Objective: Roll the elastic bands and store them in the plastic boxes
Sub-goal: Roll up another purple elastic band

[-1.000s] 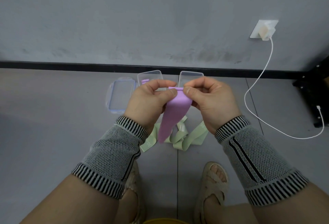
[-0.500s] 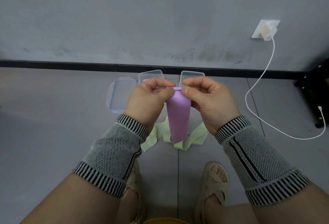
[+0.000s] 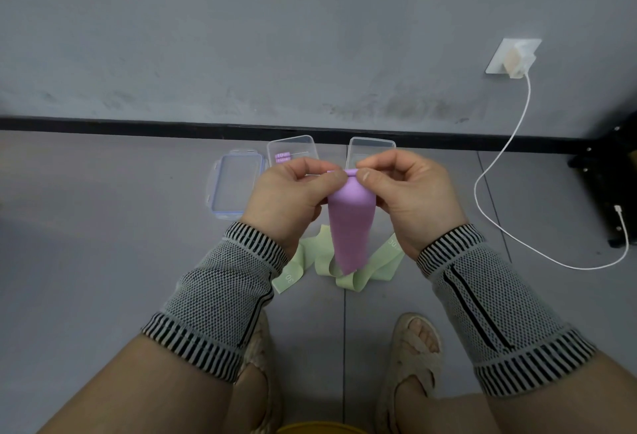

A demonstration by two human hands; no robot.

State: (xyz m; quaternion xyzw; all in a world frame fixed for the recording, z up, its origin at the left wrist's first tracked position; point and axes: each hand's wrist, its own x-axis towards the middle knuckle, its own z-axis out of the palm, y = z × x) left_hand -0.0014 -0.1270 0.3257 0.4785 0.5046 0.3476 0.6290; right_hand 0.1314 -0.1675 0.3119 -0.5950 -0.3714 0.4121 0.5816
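Since 1 second ago I see the purple band (image 3: 350,223) hanging straighter; its rolled top edge sits pinched between left hand (image 3: 293,199) and right hand (image 3: 410,195) fingers.

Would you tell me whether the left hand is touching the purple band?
Touching: the head view shows the left hand pinching the purple band at its rolled top edge.

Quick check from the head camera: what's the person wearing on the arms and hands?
Bare hands, no gloves or rings visible: left hand, right hand. Each forearm wears a grey mesh-knit sleeve with black-and-white striped cuffs at both ends and a black lengthwise stripe.
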